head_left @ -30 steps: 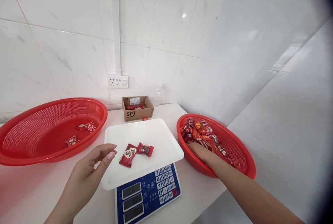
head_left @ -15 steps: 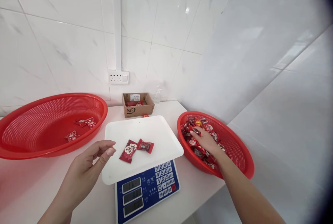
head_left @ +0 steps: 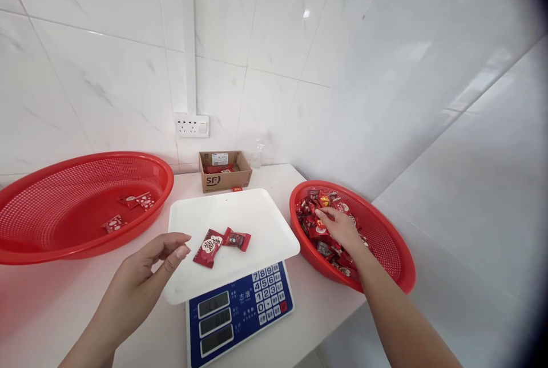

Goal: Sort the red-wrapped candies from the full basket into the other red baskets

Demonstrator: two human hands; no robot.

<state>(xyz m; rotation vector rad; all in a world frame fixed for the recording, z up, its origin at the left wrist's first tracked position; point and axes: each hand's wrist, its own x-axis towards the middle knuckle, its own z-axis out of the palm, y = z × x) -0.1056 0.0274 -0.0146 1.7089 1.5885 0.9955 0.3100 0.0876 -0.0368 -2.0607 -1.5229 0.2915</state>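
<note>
A white electronic scale [head_left: 240,322] with a blue keypad panel carries a white tray [head_left: 257,208]. Two red candy packets lie on the tray: a larger wrapped one [head_left: 209,248] and a smaller one [head_left: 236,239] touching it. My left hand [head_left: 145,282] hovers at the tray's left edge, fingers curved, thumb and fingertips apart, nothing between them. Over the right red basket [head_left: 394,242], my right hand [head_left: 340,228] reaches down among many wrapped candies [head_left: 325,248]. Its fingers are extended at the candies, and no packet shows clearly in its grasp; its lower fingers are partly hidden.
On the left stands another red basket [head_left: 64,208] with a few packets [head_left: 115,223] at its bottom. Behind the scale is a cardboard box [head_left: 226,180] holding red packets. A wall socket [head_left: 192,125] sits above it. The white table [head_left: 141,345] ends at the right.
A dark red packet at my right fingertips is no longer seen there; the fingers have shifted slightly among the candies. My left hand stays nearly still. The whole view has moved slightly.
</note>
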